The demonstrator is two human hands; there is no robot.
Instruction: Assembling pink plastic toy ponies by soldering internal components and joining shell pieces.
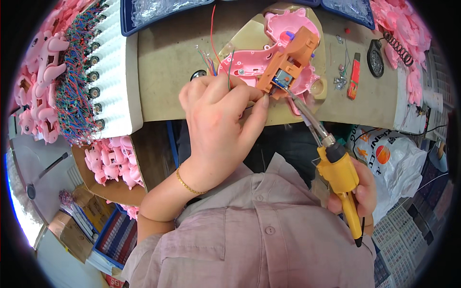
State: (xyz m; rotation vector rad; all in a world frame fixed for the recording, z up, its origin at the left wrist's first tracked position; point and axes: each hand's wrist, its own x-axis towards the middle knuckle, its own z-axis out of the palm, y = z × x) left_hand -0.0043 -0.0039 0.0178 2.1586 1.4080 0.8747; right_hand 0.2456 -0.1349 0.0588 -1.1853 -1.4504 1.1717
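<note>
A yellow soldering gun [337, 174] is gripped in my right hand [366, 188], its metal tip reaching the lower end of an orange plastic housing [301, 52]. There, a small blue-grey part [282, 78] sits in the housing's opening. My left hand [218, 113] is closed in a pinch at the housing's lower left edge, with thin wires at its fingers; the exact contact point is partly hidden. A red wire [213, 41] rises beyond this hand. Beneath the housing lies an open pink toy shell [257, 60], resting in a tan fixture [249, 36].
White foam [127, 72] at left holds several round speakers with bundled wires [77, 77]. Pink toy parts [48, 81] are piled beyond it, others in a carton [115, 161]. On the right lie a red utility knife [354, 77] and a black oval part [375, 58]. Blue trays [126, 19] line the back.
</note>
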